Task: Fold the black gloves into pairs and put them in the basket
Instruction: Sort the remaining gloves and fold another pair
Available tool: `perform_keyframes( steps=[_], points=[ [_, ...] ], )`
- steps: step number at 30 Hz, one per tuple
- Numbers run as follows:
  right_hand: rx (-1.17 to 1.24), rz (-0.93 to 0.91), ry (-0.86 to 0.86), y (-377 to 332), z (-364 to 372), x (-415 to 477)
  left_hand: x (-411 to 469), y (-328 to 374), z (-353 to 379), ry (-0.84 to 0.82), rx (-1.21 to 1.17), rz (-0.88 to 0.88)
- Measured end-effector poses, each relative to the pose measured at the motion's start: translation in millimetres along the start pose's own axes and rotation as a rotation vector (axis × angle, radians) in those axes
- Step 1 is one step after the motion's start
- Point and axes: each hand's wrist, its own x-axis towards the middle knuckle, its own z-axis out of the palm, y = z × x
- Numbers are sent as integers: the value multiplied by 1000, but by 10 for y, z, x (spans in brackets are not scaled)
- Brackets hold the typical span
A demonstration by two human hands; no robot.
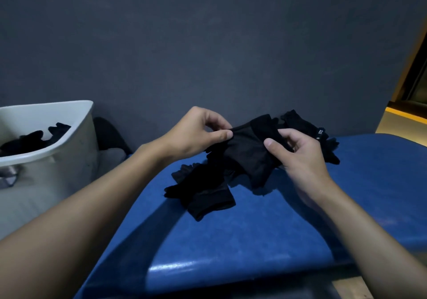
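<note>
While left hand point(196, 134) and right hand point(298, 153) pinch it — black glove point(247, 151) stretched between them | creased, matte

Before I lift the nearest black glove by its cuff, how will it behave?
Probably floppy: the held glove sags between the left hand and right hand. The nearest glove lies limp on the blue surface, so likely light, unlikely to roll.

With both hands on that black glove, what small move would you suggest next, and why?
Probably bring the left hand toward the right hand, folding the held glove over: it hangs stretched between both pinches, not yet folded for the basket.
</note>
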Motion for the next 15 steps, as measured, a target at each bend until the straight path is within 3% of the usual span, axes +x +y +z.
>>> perform_keyframes(
  steps=[15],
  points=[
    [-168,-157,-99,28,359,8,-415,-365,-122,160,-118,-31]
  ],
)
